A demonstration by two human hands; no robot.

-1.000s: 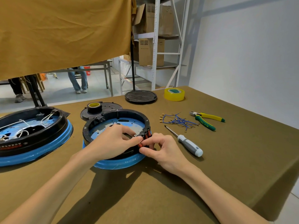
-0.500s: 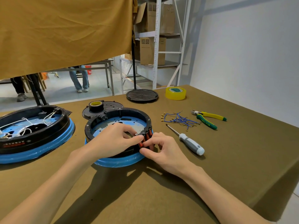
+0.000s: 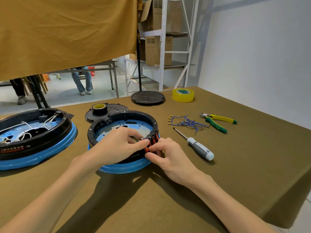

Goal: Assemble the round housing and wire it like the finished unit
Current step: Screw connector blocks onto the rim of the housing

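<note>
A round black housing point(image 3: 124, 115) with a blue base rim sits in the middle of the table. A row of red switches point(image 3: 152, 142) is set in its near right wall. My left hand point(image 3: 117, 145) lies over the housing's near edge, thumb and fingers pinching the wall at the switches. My right hand point(image 3: 165, 153) pinches the red switches from outside. The finished unit point(image 3: 33, 132), black on blue with white wires inside, stands at the left. A bundle of blue wires point(image 3: 188, 123) lies to the right.
A screwdriver point(image 3: 196, 145) and yellow-green pliers point(image 3: 217, 121) lie right of the housing. A black cover plate with a tape roll point(image 3: 99, 108), a black disc point(image 3: 148, 97) and yellow tape point(image 3: 183, 95) sit farther back. The table ends at right. People stand beyond the curtain.
Both hands stay at the red switches with only small finger shifts. The camera has edged slightly; nothing else has moved.
</note>
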